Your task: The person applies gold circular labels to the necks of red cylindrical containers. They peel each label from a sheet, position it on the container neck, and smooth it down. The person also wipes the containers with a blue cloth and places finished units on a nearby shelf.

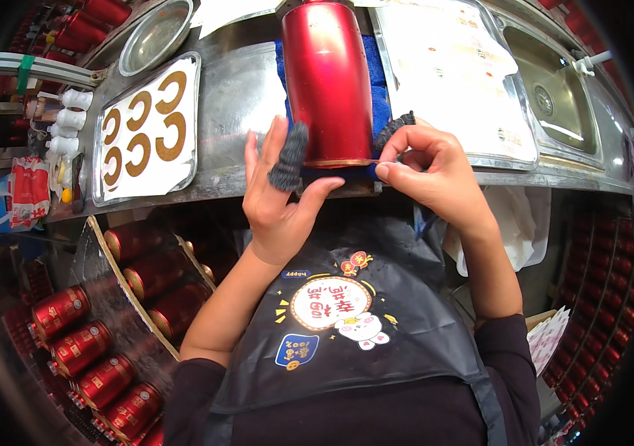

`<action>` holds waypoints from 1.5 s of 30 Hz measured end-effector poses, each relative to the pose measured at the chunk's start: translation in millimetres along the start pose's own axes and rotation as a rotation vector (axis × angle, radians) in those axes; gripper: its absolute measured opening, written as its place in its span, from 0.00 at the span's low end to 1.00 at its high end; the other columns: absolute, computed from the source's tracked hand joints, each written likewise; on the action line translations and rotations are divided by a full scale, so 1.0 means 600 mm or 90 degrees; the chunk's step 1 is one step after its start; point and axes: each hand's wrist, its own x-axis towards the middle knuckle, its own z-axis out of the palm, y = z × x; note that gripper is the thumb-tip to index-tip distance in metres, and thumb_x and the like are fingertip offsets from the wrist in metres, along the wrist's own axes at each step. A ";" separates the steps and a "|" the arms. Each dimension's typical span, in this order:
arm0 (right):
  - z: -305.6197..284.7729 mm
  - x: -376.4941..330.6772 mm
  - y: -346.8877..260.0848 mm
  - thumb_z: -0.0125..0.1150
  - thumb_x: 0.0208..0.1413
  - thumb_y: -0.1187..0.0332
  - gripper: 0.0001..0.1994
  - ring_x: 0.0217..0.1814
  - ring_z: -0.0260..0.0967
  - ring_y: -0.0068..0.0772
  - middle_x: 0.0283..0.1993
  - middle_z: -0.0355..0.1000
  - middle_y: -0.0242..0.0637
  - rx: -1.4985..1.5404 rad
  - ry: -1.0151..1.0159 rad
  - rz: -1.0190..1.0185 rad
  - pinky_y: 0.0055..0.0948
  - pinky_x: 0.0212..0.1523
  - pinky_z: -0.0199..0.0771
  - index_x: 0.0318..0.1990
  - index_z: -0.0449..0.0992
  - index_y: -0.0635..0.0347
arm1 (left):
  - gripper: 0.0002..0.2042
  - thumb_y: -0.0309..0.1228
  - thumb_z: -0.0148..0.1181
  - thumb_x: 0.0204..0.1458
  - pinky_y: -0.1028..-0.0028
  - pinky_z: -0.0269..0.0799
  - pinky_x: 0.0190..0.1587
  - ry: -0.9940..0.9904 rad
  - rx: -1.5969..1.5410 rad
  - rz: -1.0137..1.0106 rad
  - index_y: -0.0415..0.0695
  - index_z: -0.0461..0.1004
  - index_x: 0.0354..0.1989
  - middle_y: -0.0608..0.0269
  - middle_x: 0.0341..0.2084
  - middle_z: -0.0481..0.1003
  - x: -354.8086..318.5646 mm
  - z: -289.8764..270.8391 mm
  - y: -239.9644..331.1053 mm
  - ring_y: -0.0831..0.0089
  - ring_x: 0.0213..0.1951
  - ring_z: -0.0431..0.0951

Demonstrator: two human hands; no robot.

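A glossy red metal canister [328, 82] lies on a folded blue cloth [378, 67] at the table's front edge, its gold-rimmed end toward me. Beside its left side is my left hand [276, 204], fingers spread, a dark grey knitted sleeve on one finger. The left thumb reaches just below the rim. At the rim's right corner my right hand [436, 163] pinches thumb and forefinger together; what they hold, if anything, is too small to make out. Another dark knitted sleeve [393, 130] shows on a right finger.
A tray [192, 123] on the left bears several gold C-shaped pieces [137, 152] on white paper, with a metal bowl [155, 37] behind. A tray [528, 119] with white sheets and a sink [547, 97] lie right. Red canisters [83, 346] fill racks below left.
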 end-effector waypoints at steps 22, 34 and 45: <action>-0.016 -0.002 0.003 0.68 0.53 0.72 0.06 0.28 0.61 0.08 0.30 0.68 0.22 0.035 0.020 -0.028 0.13 0.29 0.57 0.30 0.76 0.62 | 0.17 0.25 0.73 0.44 0.39 0.42 0.69 -0.038 0.064 0.048 0.39 0.81 0.45 0.48 0.60 0.74 -0.022 -0.011 0.001 0.53 0.58 0.77; -0.012 0.008 0.021 0.67 0.54 0.73 0.05 0.27 0.60 0.05 0.28 0.69 0.20 0.013 0.025 -0.018 0.11 0.27 0.55 0.32 0.76 0.62 | 0.21 0.21 0.71 0.38 0.40 0.46 0.69 -0.048 0.185 0.131 0.50 0.84 0.45 0.46 0.60 0.73 0.020 -0.010 0.042 0.51 0.55 0.78; 0.001 0.005 0.008 0.67 0.53 0.72 0.05 0.27 0.58 0.06 0.30 0.66 0.22 0.006 0.011 -0.002 0.13 0.27 0.55 0.29 0.77 0.63 | 0.27 0.30 0.76 0.40 0.40 0.52 0.67 -0.017 0.073 0.063 0.43 0.80 0.53 0.52 0.60 0.74 0.041 0.012 0.018 0.50 0.61 0.74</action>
